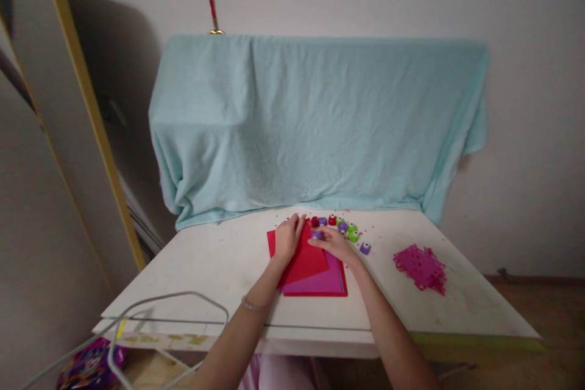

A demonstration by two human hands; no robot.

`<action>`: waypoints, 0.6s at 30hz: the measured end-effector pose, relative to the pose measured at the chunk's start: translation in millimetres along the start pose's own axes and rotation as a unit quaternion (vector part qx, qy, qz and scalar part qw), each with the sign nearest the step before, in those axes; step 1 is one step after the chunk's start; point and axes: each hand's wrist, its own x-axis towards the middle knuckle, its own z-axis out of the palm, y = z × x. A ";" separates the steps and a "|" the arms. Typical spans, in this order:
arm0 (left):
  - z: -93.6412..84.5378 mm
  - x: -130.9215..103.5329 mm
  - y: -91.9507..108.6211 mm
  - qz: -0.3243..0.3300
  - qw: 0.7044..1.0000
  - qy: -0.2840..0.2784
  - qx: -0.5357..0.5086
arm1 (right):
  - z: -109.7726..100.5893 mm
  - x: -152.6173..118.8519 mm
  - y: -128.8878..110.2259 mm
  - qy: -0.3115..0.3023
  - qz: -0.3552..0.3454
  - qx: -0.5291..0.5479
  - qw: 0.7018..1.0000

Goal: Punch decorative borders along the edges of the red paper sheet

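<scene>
A red sheet [304, 265] lies tilted over a stack of pink and red sheets [315, 284] near the middle of the table. My left hand [289, 237] is closed at the red sheet's upper edge, its fingers pressed together on the paper. A small purple punch [317, 235] is held between the thumb and fingers of my right hand [333, 242], over the right side of the red sheet. Just beyond my hands stand several small craft punches in red, purple and green, among them a red one [332, 219], a green one [353, 233] and a purple one [365, 248].
A pile of punched magenta paper [421, 268] lies on the right of the white table [205, 274]. Tiny paper bits are scattered around the punches. A light blue cloth [320, 128] hangs behind. A grey cable [173, 297] loops over the front left edge.
</scene>
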 end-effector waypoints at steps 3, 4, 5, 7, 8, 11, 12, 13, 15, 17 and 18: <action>-0.1 -0.3 0.4 0.006 1.000 0.005 0.002 | -0.7 -0.8 -2.4 0.002 0.001 -0.006 1.000; -0.2 -0.4 0.5 0.009 1.000 0.006 0.002 | -0.9 -0.9 -2.9 0.003 0.003 -0.011 1.000; -0.3 -0.4 0.6 0.012 1.000 0.007 0.001 | -1.0 -0.9 -3.3 0.004 0.005 -0.015 1.000; -0.5 -0.4 0.6 0.015 1.000 0.007 -0.001 | -1.0 -0.8 -3.8 0.005 0.009 -0.021 1.000; -0.7 -0.4 0.5 0.015 1.000 0.007 -0.002 | -0.9 -0.7 -4.0 0.006 0.009 -0.022 1.000; -1.6 -0.2 0.8 0.011 1.000 0.005 -0.004 | -1.0 -0.2 -5.0 0.005 0.009 -0.025 1.000; -2.1 -0.2 1.0 0.012 1.000 0.005 -0.004 | -1.3 -0.2 -5.6 0.004 0.009 -0.026 1.000; -2.7 -0.2 1.4 0.012 1.000 0.004 -0.004 | -1.7 -0.2 -6.3 0.004 0.009 -0.027 1.000; -4.3 -0.2 2.5 0.013 1.000 0.000 -0.006 | -2.6 -0.5 -7.8 0.001 0.009 -0.030 1.000; -5.8 -0.4 3.4 0.014 1.000 -0.006 -0.009 | -3.4 -1.1 -9.4 -0.001 0.010 -0.034 0.999; -6.3 -0.5 3.7 0.015 1.000 -0.008 -0.011 | -3.7 -1.4 -10.0 -0.002 0.012 -0.036 0.999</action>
